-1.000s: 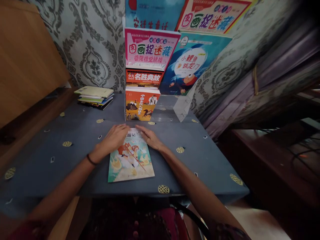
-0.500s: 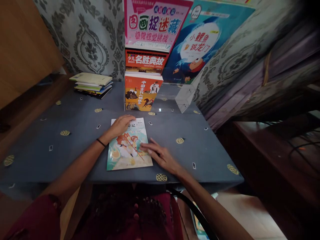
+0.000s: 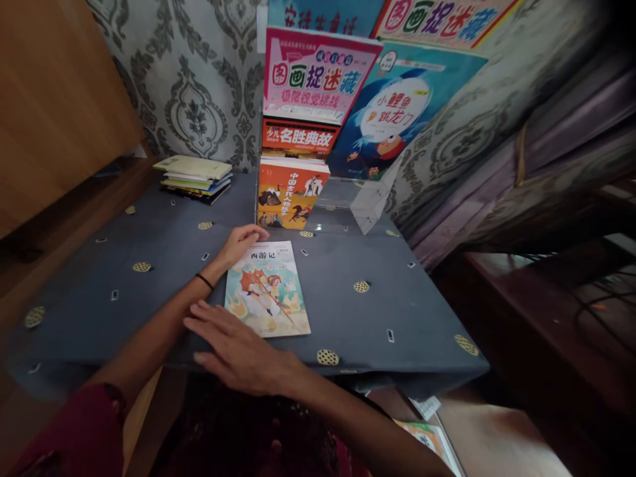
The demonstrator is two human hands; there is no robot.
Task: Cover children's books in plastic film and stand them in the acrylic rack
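Observation:
A thin picture-covered book [image 3: 271,291] lies flat near the front of the table, its cover up with Chinese characters and a cartoon figure. My left hand [image 3: 243,244] rests at its top left corner, fingers together and stretched to the right along the top edge; it holds nothing that I can see. Over the book's lower left corner is my right hand [image 3: 238,348], open with fingers apart and pointing left toward my left forearm. Whether the right hand touches the book or hovers cannot be told.
Behind the book, a clear acrylic stand [image 3: 375,202] holds several upright children's books, among them an orange one [image 3: 288,195] and a blue one [image 3: 392,112]. A stack of thin books [image 3: 196,175] lies at the back left of the patterned tablecloth [image 3: 163,291]. Cables lie at the right.
My right hand has swept left from the book's right side to its lower left corner. My left hand has slid off the cover to the top left corner, uncovering the title. The view has shifted.

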